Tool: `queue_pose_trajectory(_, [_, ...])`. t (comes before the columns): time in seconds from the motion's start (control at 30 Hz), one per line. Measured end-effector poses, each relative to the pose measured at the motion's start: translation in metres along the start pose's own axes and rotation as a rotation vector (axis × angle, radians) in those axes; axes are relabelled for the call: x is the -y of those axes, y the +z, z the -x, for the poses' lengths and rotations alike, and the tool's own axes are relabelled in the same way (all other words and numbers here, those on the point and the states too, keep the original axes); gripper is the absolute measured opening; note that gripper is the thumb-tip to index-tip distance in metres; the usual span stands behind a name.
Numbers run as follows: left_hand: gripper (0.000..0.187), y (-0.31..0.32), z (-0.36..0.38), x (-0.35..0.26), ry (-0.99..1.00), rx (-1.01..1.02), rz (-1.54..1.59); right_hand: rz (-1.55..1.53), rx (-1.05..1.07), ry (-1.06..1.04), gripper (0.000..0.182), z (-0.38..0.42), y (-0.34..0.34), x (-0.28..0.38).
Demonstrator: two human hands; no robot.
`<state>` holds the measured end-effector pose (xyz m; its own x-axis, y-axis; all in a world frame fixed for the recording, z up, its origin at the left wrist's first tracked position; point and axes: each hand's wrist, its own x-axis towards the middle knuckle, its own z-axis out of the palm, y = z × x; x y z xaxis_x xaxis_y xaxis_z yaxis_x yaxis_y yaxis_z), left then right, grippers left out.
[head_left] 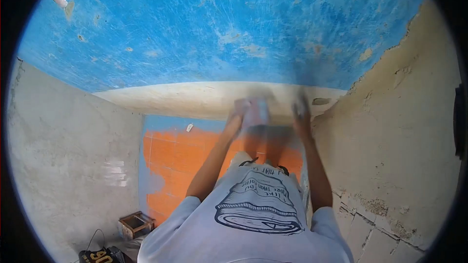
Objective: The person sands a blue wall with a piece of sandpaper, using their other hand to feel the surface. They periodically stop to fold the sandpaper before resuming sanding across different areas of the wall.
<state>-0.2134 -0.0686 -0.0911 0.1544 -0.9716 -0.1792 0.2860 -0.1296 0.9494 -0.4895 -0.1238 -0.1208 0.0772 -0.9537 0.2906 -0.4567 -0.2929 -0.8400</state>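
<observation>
My left hand [236, 119] is closed on the edge of a flat, pinkish-grey piece [256, 112], perhaps paper or a small sheet; motion blur hides its exact kind. It is held in front of the cream band [185, 96] at the bottom of the wall. To its right, my right hand [301, 114] is raised near the same band, fingers pointing up at the wall. Those fingers are smeared by motion, so their grip does not show. Above both hands spreads the scratched blue wall [195, 34], with several pale chipped spots.
Orange floor tiles [180, 153] lie below, dusty grey at the edges, with a small white object [189, 127]. Plastered walls stand left [73, 141] and right [390, 131]. A wooden box [136, 225] and a black bucket [100, 255] sit at lower left.
</observation>
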Motion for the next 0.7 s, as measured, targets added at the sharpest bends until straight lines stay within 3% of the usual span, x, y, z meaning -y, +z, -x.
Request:
queue_pose_trajectory(0.03, [0.050, 0.009, 0.023, 0.006, -0.118, 0.068, -0.015, -0.287, 0.145, 0.194, 0.059, 0.024, 0.008, 0.012])
queue_pose_trajectory(0.1, [0.050, 0.021, 0.047, -0.006, -0.157, 0.189, -0.001, -0.650, 0.253, 0.571, 0.056, 0.066, 0.032, 0.017])
queue_pose_trajectory(0.2, [0.051, 0.025, 0.060, -0.019, -0.196, 0.282, -0.153, -1.041, 0.353, 0.669, 0.045, 0.093, 0.035, 0.026])
queue_pose_trajectory(0.3, [0.053, 0.028, 0.056, -0.027, -0.182, 0.332, -0.359, -1.168, 0.198, 0.720, 0.038, 0.092, 0.019, 0.061])
queue_pose_trajectory(0.47, [0.062, 0.024, 0.031, -0.009, -0.026, 0.472, -0.374, -1.122, 0.269, 0.588, 0.038, 0.070, -0.003, 0.060])
queue_pose_trajectory(0.6, [0.064, 0.026, 0.013, -0.046, 0.148, 0.530, -0.512, -1.217, 0.404, 0.432, 0.043, 0.051, 0.014, 0.069])
queue_pose_trajectory(0.7, [0.067, 0.004, -0.012, -0.061, 0.247, 0.500, -0.624, -0.901, 0.319, 0.454, 0.039, 0.040, 0.044, 0.097])
